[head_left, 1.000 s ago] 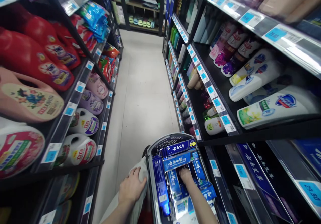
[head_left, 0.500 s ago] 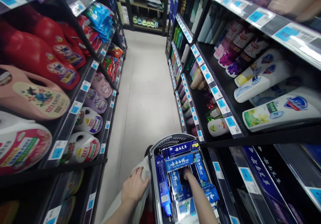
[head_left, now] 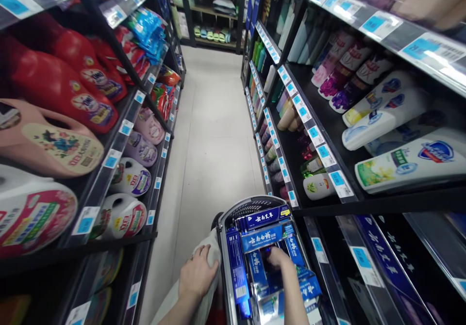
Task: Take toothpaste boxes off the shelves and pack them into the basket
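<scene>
My left hand lies on my knee in light grey trousers, fingers loosely spread and holding nothing. With my right hand I reach down into the dark gap between blue toothpaste boxes in a grey shopping basket. Its fingertips are hidden in that gap, so what they touch does not show. One toothpaste box lies across the far side of the gap, and another toothpaste box stands on its left. A dark blue box lies along the basket's far end.
Shelves line both sides of a narrow aisle with a pale floor. On the left are red detergent bottles and a white detergent bottle. A white body wash bottle lies on the right shelf, close above the basket.
My right hand has lifted slightly and shifted a little to the right within the gap, so more of it shows. My left hand stays on the knee; the view has shifted slightly.
</scene>
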Tool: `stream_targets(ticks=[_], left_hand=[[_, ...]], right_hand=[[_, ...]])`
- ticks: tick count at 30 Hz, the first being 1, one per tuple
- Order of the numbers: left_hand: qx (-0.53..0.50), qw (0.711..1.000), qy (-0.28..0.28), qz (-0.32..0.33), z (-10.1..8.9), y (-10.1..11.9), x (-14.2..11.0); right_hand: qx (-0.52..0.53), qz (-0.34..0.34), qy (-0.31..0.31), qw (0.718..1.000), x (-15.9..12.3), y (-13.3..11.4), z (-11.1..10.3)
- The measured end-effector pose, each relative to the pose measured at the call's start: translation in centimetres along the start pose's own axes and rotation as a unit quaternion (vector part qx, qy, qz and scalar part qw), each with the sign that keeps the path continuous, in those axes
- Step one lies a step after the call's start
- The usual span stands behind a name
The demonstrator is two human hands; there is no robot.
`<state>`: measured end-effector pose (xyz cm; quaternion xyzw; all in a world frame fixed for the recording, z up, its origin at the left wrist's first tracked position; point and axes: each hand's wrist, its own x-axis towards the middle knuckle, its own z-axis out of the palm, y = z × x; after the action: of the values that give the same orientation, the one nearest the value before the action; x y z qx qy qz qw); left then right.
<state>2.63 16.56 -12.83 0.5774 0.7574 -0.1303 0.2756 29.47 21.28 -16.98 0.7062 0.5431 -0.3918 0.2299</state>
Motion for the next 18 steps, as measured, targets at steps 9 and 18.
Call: stream_targets(ticks=[9,18], left_hand=[[-0.013,1.000,-0.023,0.005,-0.4,0.7,-0.7],[-0.015,1.000,-0.022,0.004,-0.5,0.8,-0.6]], right_hand=[[-0.222,-0.218,0.256,0.915,-2.8,-1.8,-6.1],[-0.210,-0.236,0.234,0.920,-1.9,-0.8,-6.1]])
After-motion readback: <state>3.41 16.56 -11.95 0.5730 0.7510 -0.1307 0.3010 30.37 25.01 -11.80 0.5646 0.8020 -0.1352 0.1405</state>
